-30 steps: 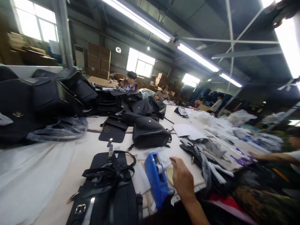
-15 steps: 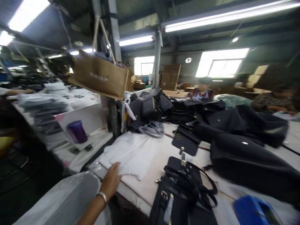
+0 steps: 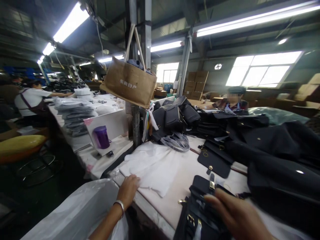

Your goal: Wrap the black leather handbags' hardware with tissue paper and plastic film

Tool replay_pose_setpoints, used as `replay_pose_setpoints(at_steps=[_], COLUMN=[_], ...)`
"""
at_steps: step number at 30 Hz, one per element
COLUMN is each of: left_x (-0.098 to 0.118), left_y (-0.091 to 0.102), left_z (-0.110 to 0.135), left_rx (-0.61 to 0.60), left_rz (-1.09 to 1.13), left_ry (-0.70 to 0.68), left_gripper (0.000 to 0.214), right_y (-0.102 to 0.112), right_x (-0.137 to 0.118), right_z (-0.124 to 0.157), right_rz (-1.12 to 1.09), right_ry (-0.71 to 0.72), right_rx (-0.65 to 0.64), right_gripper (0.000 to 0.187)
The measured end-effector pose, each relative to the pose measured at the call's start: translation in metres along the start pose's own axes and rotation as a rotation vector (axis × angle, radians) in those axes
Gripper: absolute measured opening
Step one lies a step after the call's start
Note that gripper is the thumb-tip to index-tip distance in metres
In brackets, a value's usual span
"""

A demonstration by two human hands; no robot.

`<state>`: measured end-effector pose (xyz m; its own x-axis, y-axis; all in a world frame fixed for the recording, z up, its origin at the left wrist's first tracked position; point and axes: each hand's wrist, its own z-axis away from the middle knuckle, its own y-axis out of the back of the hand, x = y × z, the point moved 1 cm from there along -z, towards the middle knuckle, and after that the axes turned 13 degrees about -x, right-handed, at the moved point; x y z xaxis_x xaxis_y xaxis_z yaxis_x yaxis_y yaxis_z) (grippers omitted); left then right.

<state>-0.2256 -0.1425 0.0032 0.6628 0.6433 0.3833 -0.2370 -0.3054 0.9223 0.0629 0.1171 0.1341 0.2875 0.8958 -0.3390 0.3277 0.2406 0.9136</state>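
Observation:
My left hand [image 3: 128, 191], with a silvery bracelet at the wrist, rests at the table's near edge. Its fingers lie loosely against a stack of thin white sheets [image 3: 155, 166], apparently holding none of them. Over a black bag [image 3: 197, 213] with gold buckles and thin straps is my right hand [image 3: 237, 213], smeared by motion. Its fingers look extended, and it covers part of the bag; whether it touches it is unclear. Beyond the bag lies a black flap piece [image 3: 216, 158] with gold rings.
Black bags [image 3: 173, 116] and large black pieces [image 3: 282, 166] are heaped across the back and right. A clear plastic liner [image 3: 82, 203] hangs below the left edge. A tan bag [image 3: 130, 81] hangs on a post, near a purple mug [image 3: 102, 137]. Co-workers sit farther off.
My right hand has come into view from the right, over the black bag. The view has swung left, while my left hand stays by the white sheets.

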Motion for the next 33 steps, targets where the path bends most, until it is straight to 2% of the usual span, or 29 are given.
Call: replay_pose_setpoints(at_steps=[2,3,4,5,7,8,10,12,14,16,19,24,27,30,33], left_x=[0.006,0.009,0.014,0.019,0.03,0.035,0.046,0.055,0.059,0.06,0.059,0.072,0.081,0.082,0.082], left_y=[0.004,0.006,0.009,0.011,0.016,0.017,0.019,0.019,0.018,0.017,0.018,0.027,0.028,0.02,0.015], left_z=[0.001,0.002,0.003,0.005,0.007,0.008,0.008,0.007,0.005,0.003,0.0,-0.017,-0.032,-0.043,-0.048], left_rx=[0.03,0.048,0.064,0.077,0.088,0.088,0.085,0.084,0.09,0.102,0.091,-0.062,-0.179,-0.286,-0.291], left_rz=[0.003,0.004,0.006,0.01,0.027,0.04,0.083,0.149,0.233,0.324,0.454,0.619,0.665,0.661,0.619], left_ry=[-0.046,-0.068,-0.092,-0.119,-0.175,-0.2,-0.239,-0.262,-0.258,-0.217,-0.138,-0.185,-0.251,-0.293,-0.28], left_gripper=[0.022,0.023,0.024,0.024,0.023,0.022,0.021,0.021,0.016,0.016,0.029,0.032,0.033,0.028,0.033], right_y=[-0.026,-0.041,-0.056,-0.071,-0.098,-0.109,-0.125,-0.133,-0.135,-0.133,-0.128,-0.127,-0.13,-0.133,-0.135], right_x=[-0.037,-0.056,-0.073,-0.088,-0.11,-0.117,-0.123,-0.12,-0.111,-0.099,-0.08,-0.062,-0.056,-0.047,-0.038], right_z=[-0.03,-0.044,-0.057,-0.068,-0.085,-0.091,-0.098,-0.101,-0.102,-0.101,-0.096,-0.09,-0.09,-0.089,-0.086], right_rz=[0.053,0.057,0.053,0.043,0.046,0.049,0.053,0.043,0.023,-0.016,-0.116,-0.333,-0.479,-0.607,-0.659], right_ry=[0.14,0.187,0.222,0.264,0.322,0.343,0.36,0.35,0.309,0.238,0.098,-0.104,-0.148,-0.151,-0.172], right_rx=[-0.234,-0.302,-0.316,-0.318,-0.286,-0.284,-0.303,-0.33,-0.332,-0.313,-0.264,-0.228,-0.251,-0.275,-0.249], right_gripper=[0.025,0.017,0.011,0.014,0.037,0.045,0.041,0.023,0.013,0.014,0.013,0.011,0.017,0.025,0.031])
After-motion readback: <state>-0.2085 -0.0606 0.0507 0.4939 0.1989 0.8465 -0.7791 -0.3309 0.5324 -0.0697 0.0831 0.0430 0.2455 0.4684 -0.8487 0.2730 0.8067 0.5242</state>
